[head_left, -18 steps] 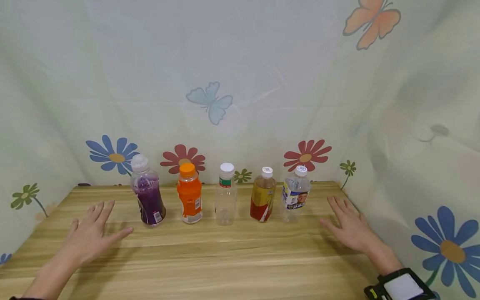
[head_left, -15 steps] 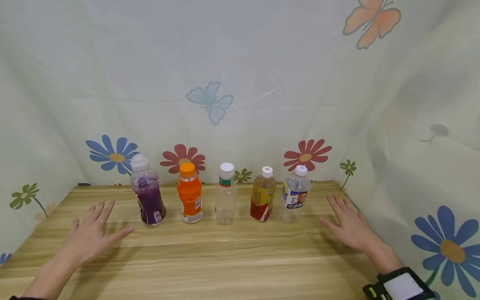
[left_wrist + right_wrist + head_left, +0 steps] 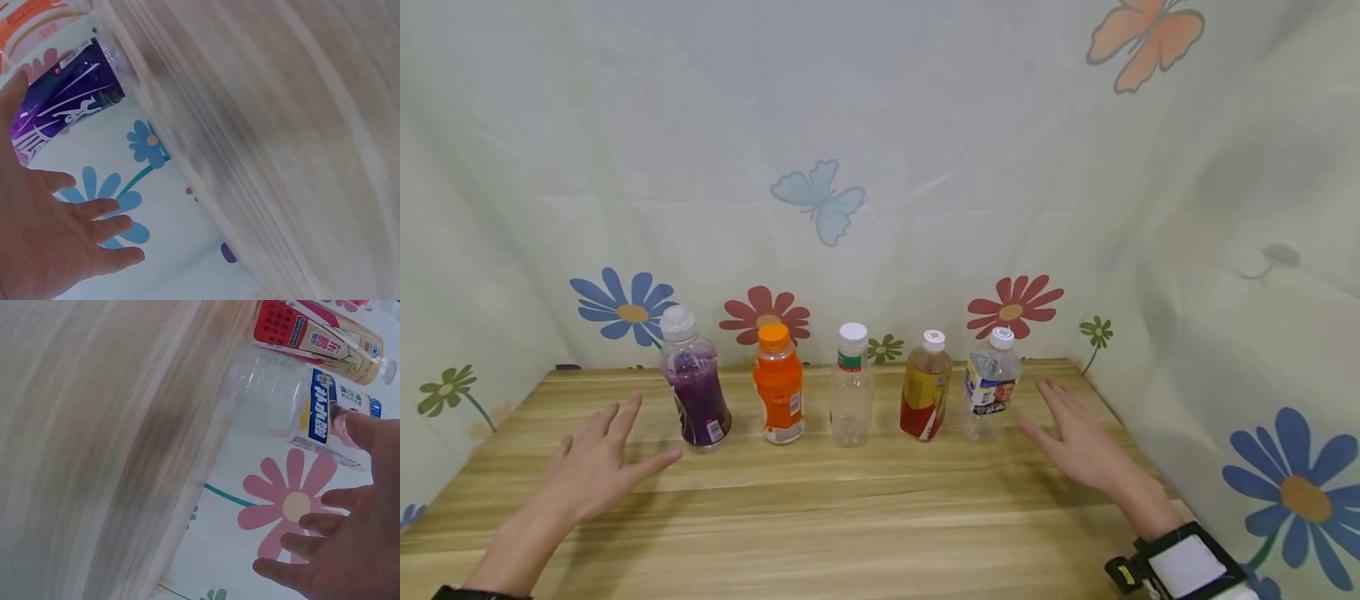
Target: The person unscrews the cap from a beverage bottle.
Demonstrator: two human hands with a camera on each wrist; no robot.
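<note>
I see the left grip point(image 3: 592, 472) spread, purple-drink bottle point(image 3: 699, 397) at its two o'clock. Right grip point(image 3: 1084, 438) likewise, labelled clear bottle point(image 3: 992, 388) at ten.

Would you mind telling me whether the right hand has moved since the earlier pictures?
Yes: in the head view, the right hand has shifted left, nearer the unmoved blue-labelled clear bottle.
</note>
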